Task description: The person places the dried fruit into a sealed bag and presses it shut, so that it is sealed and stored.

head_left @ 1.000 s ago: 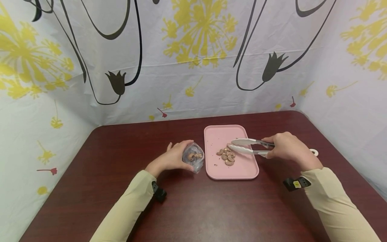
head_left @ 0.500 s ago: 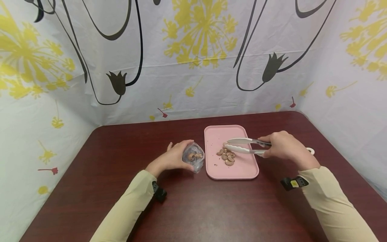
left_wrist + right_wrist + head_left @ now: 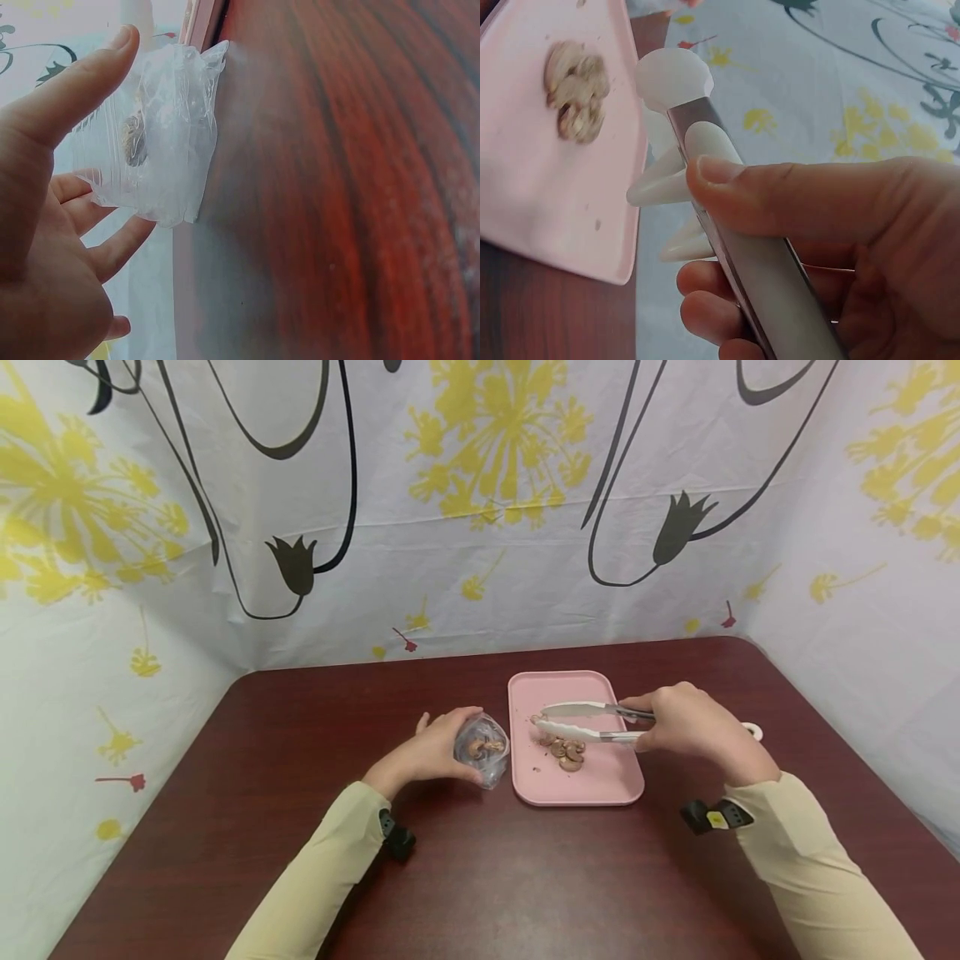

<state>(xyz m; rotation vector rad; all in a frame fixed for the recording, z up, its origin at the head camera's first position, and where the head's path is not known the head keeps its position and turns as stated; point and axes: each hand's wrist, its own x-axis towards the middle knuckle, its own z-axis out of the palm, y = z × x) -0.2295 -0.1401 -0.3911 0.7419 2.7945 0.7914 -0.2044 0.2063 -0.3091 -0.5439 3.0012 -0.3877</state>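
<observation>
Beside the pink tray (image 3: 603, 783), left fingers (image 3: 124, 249) curve widely round a clear bag (image 3: 174, 127); right fingers (image 3: 709, 311) grip the tongs (image 3: 577, 732).

Grips a pair of tongs (image 3: 754, 274) in the right hand (image 3: 855, 202), with the thumb over the pale handle and the fingers (image 3: 709, 311) curled beneath. Shows a rounded white end above the thumb, bordered by a metal edge, and pale pointed parts jutting out left of the handle. Includes, at the left, a pink tray (image 3: 525, 180) with a raised rim, bearing a clump of tan pieces (image 3: 576, 90) and scattered crumbs. Takes in a reddish-brown surface (image 3: 547, 319) below the tray and, behind, a white sheet (image 3: 795, 90) printed with yellow flowers.
</observation>
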